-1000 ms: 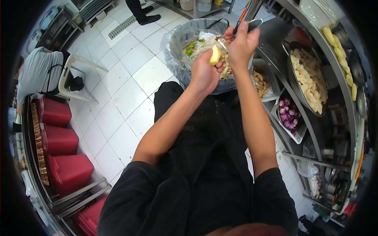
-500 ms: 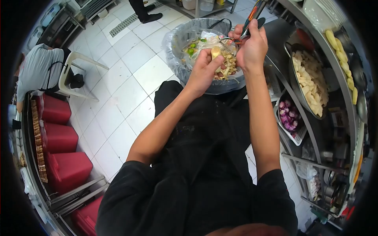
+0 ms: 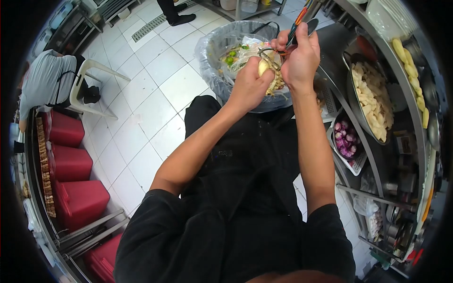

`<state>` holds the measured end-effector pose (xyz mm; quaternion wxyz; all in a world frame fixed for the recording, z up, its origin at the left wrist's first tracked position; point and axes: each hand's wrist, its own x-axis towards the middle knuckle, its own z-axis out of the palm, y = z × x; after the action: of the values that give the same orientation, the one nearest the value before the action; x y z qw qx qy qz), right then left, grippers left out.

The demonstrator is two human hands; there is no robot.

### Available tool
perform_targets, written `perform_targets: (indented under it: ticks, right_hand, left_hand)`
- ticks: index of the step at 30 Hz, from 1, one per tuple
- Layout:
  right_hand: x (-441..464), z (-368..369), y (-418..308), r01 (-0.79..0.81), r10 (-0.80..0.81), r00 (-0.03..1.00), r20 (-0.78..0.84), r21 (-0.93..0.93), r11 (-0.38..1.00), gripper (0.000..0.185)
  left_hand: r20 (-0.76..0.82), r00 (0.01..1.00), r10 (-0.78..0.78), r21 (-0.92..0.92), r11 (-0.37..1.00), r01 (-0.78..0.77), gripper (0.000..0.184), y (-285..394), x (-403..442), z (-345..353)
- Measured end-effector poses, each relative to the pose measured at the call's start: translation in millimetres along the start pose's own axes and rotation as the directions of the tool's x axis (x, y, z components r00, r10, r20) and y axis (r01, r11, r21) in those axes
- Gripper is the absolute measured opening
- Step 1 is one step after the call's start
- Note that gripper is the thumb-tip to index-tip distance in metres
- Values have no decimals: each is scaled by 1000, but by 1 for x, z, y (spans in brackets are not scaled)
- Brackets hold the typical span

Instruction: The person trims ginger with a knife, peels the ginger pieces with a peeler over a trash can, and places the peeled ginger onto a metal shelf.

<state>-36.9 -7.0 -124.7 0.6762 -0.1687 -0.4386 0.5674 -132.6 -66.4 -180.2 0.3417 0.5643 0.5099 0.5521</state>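
Note:
My left hand [image 3: 250, 85] is closed round a pale yellow peeled piece [image 3: 264, 66], probably a root or vegetable. Near my face side of the shelf, my right hand [image 3: 300, 59] grips a dark-handled tool whose curved metal end [image 3: 270, 56] touches or nearly touches the piece; its exact kind is hard to make out. Both hands are above a bin lined with clear plastic [image 3: 207, 61]. Inside the bin lie peelings [image 3: 276, 85] and green bits [image 3: 230, 61].
On the right, shelves hold a pan of pale peeled pieces [image 3: 370, 101] and a basket of purple onions [image 3: 345, 141]. Red bins [image 3: 82, 203] line the left. A seated person [image 3: 47, 82] is by a white chair [image 3: 81, 87]; another person's legs [image 3: 172, 14] stand beyond.
My left hand has turned and its fingers have closed further round the piece. The curved metal end now lies at the piece. My right hand moved slightly right and up.

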Motion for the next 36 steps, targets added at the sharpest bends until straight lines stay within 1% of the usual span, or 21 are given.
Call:
perform_targets:
  ticks: [1,8,10,11,13,14,17,19,20,21,22,24,25,28,31,32,34,36]
  right_hand:
    - [0,0,1,11,-11,1000,2,-2,1000,18]
    - [0,-1,4,81,-80,997,19,-50,995,17]
    - [0,-2,7,142,-141,990,11,-95,985,16]
    - [1,-3,8,172,-173,985,8,-119,978,16]
    - [4,-3,10,176,-181,983,-27,-145,974,17]
    - [6,-5,11,177,-187,981,-48,-160,971,18]
    - [30,-34,36,37,-150,962,-227,-438,898,16]
    - [38,-65,54,-32,-139,933,-333,-461,887,16]
    - [45,-63,50,-51,-139,922,-361,-470,881,17]
    - [48,-63,47,-61,-110,933,-342,-453,889,17]
    - [50,-65,45,-34,-90,949,-302,-381,924,17]
    - [43,-50,25,-13,-42,969,-242,-223,975,16]
    - [38,-40,16,1,-42,979,-201,-203,979,17]
    - [26,-22,-3,-10,11,996,-90,20,1000,17]
    - [14,-12,-14,-34,37,998,-56,42,999,18]
    - [15,-13,-15,-15,16,998,-56,28,1000,19]
    - [18,-16,-17,31,-31,998,-57,-3,1000,19]
    - [27,-24,-17,66,-74,993,-95,-83,994,20]
  left_hand:
    - [-7,1000,10,34,999,-9,30,3,0,0]
    - [-34,999,11,66,998,-8,27,5,2,4]
    - [-40,999,17,102,995,-13,27,5,3,6]
    - [-50,998,38,74,997,-34,26,5,3,7]
    - [-64,995,81,18,997,-80,24,5,3,8]
    - [-54,994,98,27,995,-97,22,6,1,7]
    - [-24,990,136,49,990,-135,20,13,-2,3]
    - [-31,989,142,62,988,-140,20,17,-1,-1]
    - [-28,991,129,33,991,-128,20,15,3,-4]
    - [-27,993,114,0,993,-114,21,8,5,-5]
    - [-16,996,86,-33,996,-86,22,3,4,-5]
    - [-8,996,94,-6,996,-94,24,-4,3,-4]
    - [-4,994,113,8,994,-113,24,-5,7,-4]
    - [11,995,102,26,994,-102,24,-2,8,-1]
    - [65,996,-67,-161,984,77,23,-4,12,1]
    - [105,987,-121,-280,949,146,23,2,11,1]
    - [207,956,-207,-492,823,285,22,15,7,-1]
    - [210,947,-244,-477,819,317,22,17,4,-4]
